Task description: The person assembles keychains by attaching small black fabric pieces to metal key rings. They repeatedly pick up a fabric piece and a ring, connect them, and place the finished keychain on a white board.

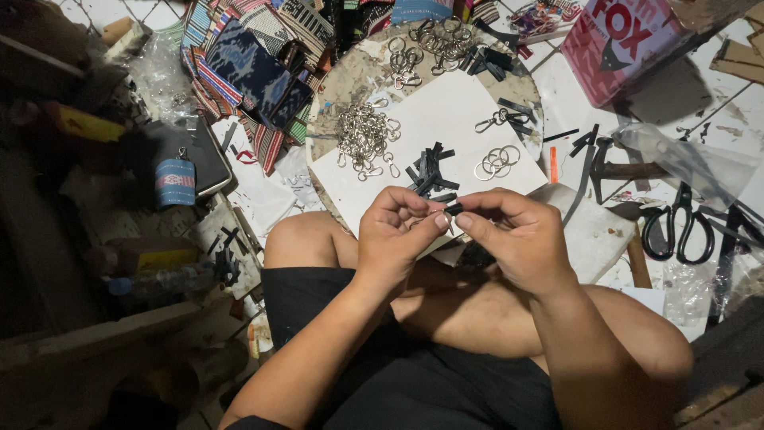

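My left hand (395, 232) and my right hand (513, 233) meet above my knees, fingertips pinched together on a small black strap piece (454, 209) with a bit of metal under it. Just beyond them a white board (446, 111) carries a heap of silver clasps (364, 137), a pile of short black strap pieces (432, 173) and a few silver key rings (498, 162).
More rings and clasps (434, 44) lie on the round stone slab (350, 72). Woven patterned pouches (255, 68) are stacked at the back left. Black scissors (678, 225) and a hammer (629, 170) lie at right, next to a red tin box (621, 40).
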